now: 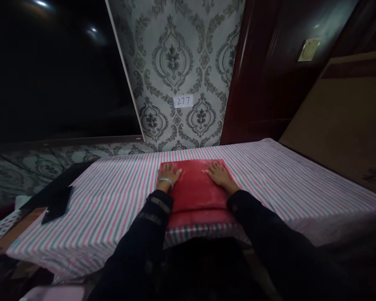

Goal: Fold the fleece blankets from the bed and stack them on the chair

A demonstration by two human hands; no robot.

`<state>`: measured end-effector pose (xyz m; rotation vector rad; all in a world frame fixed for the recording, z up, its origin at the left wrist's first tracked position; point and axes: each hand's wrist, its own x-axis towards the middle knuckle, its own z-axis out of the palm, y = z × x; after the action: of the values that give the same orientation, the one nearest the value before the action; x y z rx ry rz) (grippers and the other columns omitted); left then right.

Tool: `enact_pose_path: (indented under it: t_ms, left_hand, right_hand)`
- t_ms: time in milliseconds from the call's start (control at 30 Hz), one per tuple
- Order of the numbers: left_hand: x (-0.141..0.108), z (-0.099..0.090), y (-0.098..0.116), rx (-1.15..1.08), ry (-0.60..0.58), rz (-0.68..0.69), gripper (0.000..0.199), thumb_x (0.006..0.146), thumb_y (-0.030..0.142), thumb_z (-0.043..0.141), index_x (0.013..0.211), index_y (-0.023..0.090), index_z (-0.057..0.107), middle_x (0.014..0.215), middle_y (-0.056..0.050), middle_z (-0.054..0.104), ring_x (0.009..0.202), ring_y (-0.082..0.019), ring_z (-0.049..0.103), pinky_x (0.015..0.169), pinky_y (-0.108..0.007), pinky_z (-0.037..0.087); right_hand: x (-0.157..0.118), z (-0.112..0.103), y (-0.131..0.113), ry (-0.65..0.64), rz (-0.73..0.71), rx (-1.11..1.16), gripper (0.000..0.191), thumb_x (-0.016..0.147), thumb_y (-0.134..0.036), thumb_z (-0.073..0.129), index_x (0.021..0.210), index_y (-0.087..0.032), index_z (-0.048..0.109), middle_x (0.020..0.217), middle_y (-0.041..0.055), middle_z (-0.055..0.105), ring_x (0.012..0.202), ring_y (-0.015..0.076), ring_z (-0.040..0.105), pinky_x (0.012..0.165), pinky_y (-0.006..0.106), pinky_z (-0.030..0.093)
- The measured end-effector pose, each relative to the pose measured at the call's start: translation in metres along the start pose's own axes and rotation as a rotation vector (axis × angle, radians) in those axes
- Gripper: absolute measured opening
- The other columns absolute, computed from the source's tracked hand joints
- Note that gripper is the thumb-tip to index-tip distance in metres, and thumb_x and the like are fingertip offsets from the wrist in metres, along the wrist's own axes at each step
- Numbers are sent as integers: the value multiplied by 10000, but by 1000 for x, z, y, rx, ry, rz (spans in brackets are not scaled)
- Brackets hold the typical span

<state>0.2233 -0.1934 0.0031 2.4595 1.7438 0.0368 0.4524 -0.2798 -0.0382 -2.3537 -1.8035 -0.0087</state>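
A flat red cloth-like piece [196,188], looking folded, lies on the striped tablecloth [119,188] in the middle of the table. A crease runs across its near part, close to the table's front edge. On its far left corner my left hand [169,174] rests palm down with the fingers spread; a pale bracelet circles the wrist. My right hand [218,173] lies flat near the far right corner, fingers apart. Neither hand grips anything. What exactly the red piece is, I cannot tell.
A dark phone [58,205] lies at the table's left edge. Behind stand a large television [59,75] and a patterned wall with a paper label [183,101] reading 277. A large brown panel [341,121] borders the table's right side.
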Motion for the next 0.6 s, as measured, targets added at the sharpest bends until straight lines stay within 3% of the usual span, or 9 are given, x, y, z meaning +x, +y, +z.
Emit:
enact_pose_path:
  t_ms: [67, 133, 233, 333, 433, 600]
  left_hand:
    - [-13, -12, -7, 23, -20, -6, 713, 1011, 568, 271, 1619, 197, 296, 1708, -121, 195, 1589, -291, 132, 1244, -611, 190]
    - [-33, -14, -11, 58, 28, 45, 713, 1010, 572, 303, 1617, 197, 300, 1706, -137, 201, 1591, -301, 118, 1241, -639, 157]
    - [-71, 4, -15, 83, 130, 201, 719, 1001, 610, 352, 1621, 249, 297, 1705, -121, 217, 1588, -317, 131, 1247, -630, 147]
    - [-101, 34, -18, 84, 147, 220, 731, 984, 650, 386, 1616, 291, 308, 1703, -124, 222, 1578, -373, 139, 1195, -668, 261]
    - [-111, 52, -22, 70, 167, 179, 762, 974, 669, 398, 1621, 279, 296, 1712, -144, 169, 1579, -409, 81, 1105, -666, 404]
    - [-109, 51, -22, 57, 134, 184, 771, 971, 669, 408, 1621, 269, 299, 1717, -140, 152, 1578, -412, 82, 1060, -612, 481]
  right_hand:
    - [-14, -11, -1, -13, 21, 14, 615, 1076, -498, 235, 1634, -243, 285, 1664, 112, 311, 1541, 302, 244, 1197, 550, 265]
    - [-33, -14, -5, 55, -2, 1, 642, 1065, -562, 241, 1640, -277, 262, 1671, 111, 294, 1541, 342, 226, 1188, 597, 249]
    - [-68, -4, -14, 104, -77, -13, 645, 1050, -607, 280, 1632, -328, 280, 1676, 94, 286, 1521, 379, 257, 1169, 646, 249]
    - [-95, 14, -18, 99, -90, -27, 644, 1039, -618, 331, 1609, -319, 350, 1673, 92, 296, 1509, 397, 274, 1159, 641, 276]
    - [-105, 26, -18, 162, -92, -57, 640, 1035, -608, 369, 1600, -308, 372, 1678, 87, 283, 1513, 394, 263, 1171, 620, 271]
    - [-105, 30, -15, 200, -95, -67, 623, 1044, -591, 360, 1596, -302, 383, 1665, 93, 314, 1501, 387, 288, 1164, 607, 284]
